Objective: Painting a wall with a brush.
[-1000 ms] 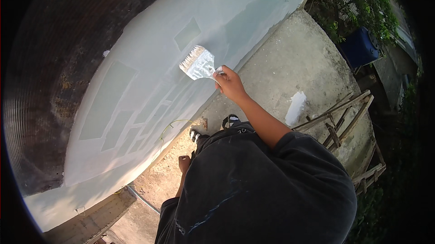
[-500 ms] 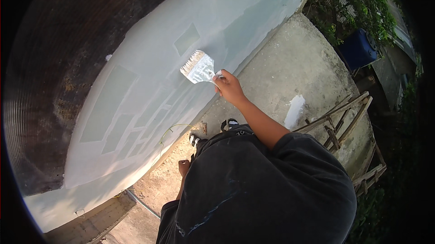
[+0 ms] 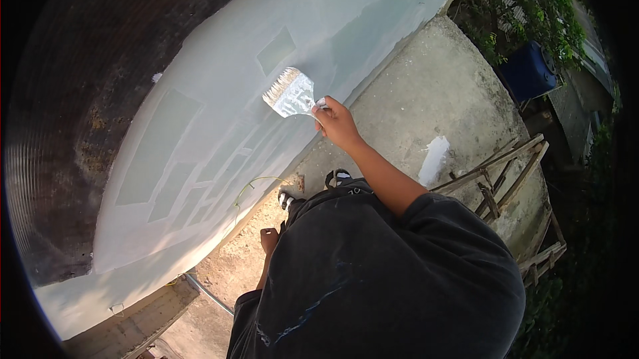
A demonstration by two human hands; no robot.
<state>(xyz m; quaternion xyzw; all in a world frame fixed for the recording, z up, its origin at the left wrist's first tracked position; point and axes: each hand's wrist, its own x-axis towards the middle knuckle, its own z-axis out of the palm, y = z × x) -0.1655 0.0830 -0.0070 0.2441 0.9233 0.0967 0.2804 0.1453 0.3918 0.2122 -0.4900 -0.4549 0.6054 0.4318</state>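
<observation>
My right hand (image 3: 336,123) grips the handle of a wide flat paintbrush (image 3: 295,96), its head smeared with white paint and its bristles pointing up and left. The bristles lie in front of the wall (image 3: 233,92) at my left; whether they touch it I cannot tell. White paint covers much of that wall, with grey-green patches (image 3: 275,51) showing through. My left hand (image 3: 269,240) hangs low beside my body, near the wall's foot, its fingers curled into a fist with nothing visible sticking out.
Under the wall runs a concrete floor (image 3: 426,86) with a white paint smear (image 3: 434,160). A wooden frame (image 3: 506,179) stands at the right edge, and a blue drum (image 3: 530,71) lies beyond. A thin yellow-green cable (image 3: 251,184) hangs by the wall. Dark corrugated sheet (image 3: 86,92) fills the upper left.
The brush and my right hand have shifted very slightly up in the picture, and the whole view has moved a little. Both hands keep their grip shape.
</observation>
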